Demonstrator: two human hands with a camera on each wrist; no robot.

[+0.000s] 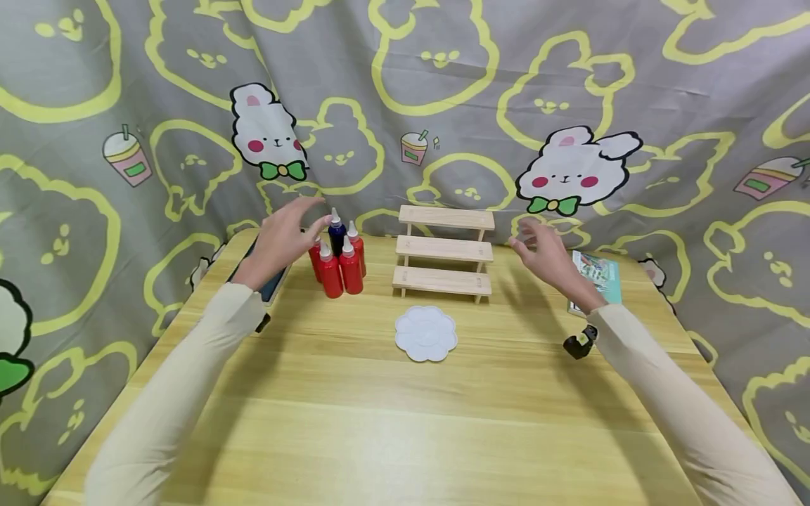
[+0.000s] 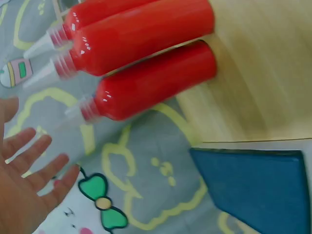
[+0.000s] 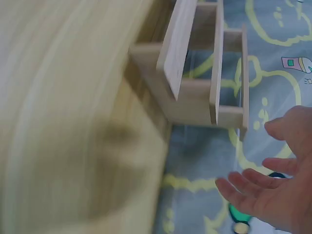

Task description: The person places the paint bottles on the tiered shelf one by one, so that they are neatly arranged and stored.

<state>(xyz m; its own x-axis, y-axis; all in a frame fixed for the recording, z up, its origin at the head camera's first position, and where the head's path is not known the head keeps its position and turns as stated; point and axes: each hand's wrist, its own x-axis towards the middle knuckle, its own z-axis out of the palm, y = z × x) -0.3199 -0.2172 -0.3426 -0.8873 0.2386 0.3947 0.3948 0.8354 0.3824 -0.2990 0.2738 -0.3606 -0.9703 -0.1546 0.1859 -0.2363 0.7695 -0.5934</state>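
My left hand (image 1: 281, 235) is raised over the left rear of the table, fingers loosely extended and holding nothing. Just to its right stands a cluster of red squeeze bottles (image 1: 351, 273) with clear pointed nozzles, with a dark blue squeeze bottle (image 1: 337, 242) among them. In the left wrist view, fingers spread beside the nozzles of the red bottles (image 2: 146, 36). My right hand (image 1: 545, 258) hovers right of a three-step wooden display stand (image 1: 441, 280), its palm empty and fingers slightly bent. From the right wrist, the wooden stand (image 3: 214, 87) shows end-on, apart from the fingers.
A white flower-shaped palette (image 1: 426, 334) lies in front of the stand. Behind the left wrist is a dark blue flat object (image 1: 273, 287). On the right are a teal-covered book (image 1: 607, 277) and a small black object (image 1: 577, 344). A patterned curtain (image 1: 354, 77) hangs behind the table.
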